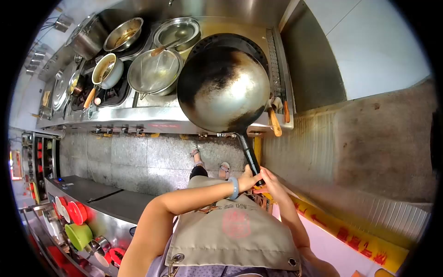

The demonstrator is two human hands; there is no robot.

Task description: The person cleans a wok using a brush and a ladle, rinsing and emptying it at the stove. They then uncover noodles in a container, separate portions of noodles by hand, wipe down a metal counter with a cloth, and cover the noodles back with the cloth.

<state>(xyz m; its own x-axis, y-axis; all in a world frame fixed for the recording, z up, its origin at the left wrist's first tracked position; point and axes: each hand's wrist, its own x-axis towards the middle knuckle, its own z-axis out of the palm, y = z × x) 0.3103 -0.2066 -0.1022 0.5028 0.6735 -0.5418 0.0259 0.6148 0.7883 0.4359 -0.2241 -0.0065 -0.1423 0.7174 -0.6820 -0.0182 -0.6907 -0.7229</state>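
Grasping the wok's handle, your left hand has its hold; right hand touches the end, closure unclear. The wok isn't centred on the burner ring.

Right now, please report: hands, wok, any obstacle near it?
Left hand, right hand at handle end. Wok over stove. Strainer beside wok's left rim; contact unclear.
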